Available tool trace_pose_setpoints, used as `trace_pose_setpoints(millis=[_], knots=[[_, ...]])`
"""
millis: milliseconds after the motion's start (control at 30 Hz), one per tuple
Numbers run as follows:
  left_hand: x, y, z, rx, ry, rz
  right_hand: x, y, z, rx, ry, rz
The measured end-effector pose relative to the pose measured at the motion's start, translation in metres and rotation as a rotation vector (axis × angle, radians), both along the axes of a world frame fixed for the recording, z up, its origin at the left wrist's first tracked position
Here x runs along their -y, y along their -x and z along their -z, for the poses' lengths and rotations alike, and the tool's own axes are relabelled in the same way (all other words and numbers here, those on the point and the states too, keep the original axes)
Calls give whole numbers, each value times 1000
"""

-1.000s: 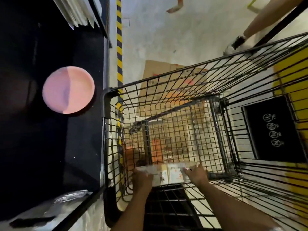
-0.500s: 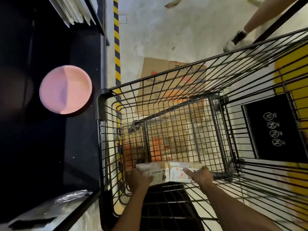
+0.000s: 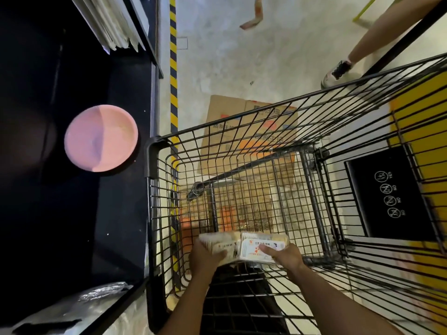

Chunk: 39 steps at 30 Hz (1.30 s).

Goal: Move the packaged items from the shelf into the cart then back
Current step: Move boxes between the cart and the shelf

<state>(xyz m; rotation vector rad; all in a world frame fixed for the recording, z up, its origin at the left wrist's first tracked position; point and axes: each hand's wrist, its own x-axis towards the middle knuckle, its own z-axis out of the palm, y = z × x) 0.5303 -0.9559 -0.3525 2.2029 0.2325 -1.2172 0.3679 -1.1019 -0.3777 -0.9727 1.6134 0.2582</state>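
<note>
While both arms reach into the wire cart (image 3: 242, 146), left hand (image 3: 205, 256) and right hand (image 3: 283, 256) grasping a stack of packets (image 3: 244, 245) low inside the basket, pink plate (image 3: 101, 137) on dark shelf (image 3: 72, 226) at left.

Left hand (image 3: 205, 256) and right hand (image 3: 284, 256) gripping a stack of packaged items (image 3: 244, 246) inside a black wire cart (image 3: 154, 165), pink plate (image 3: 101, 137) on dark shelf (image 3: 72, 226) beside it
</note>
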Motion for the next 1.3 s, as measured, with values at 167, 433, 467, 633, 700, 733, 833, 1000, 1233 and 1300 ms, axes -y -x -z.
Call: trace_pose_setpoints(millis=[167,433,467,633,700,733,833,1000,1233,1300], knots=[[13,-11,-48,49,142,-94,26,-20,-56,173,114,-115],[-9,-12,-149,170,428,-166,81,-32,-167,468,96,-358],[-17,-10,-162,181,474,-185,85,-35,-180,498,90,-411],[-70,13,-225,225,614,-373,74,-60,-251,636,133,-692],[-95,28,-250,261,646,-435,59,-67,-276,710,129,-769],[-109,35,-259,264,658,-478,52,-72,-286,737,123,-811],[-156,63,-284,272,694,-600,24,-85,-308,780,117,-935],[-233,110,-315,364,711,-748,-45,-102,-343,858,76,-1182],[-336,165,-340,548,657,-942,-163,-102,-371,972,-63,-1323],[-366,176,-346,616,628,-988,-198,-101,-370,993,-75,-1327]])
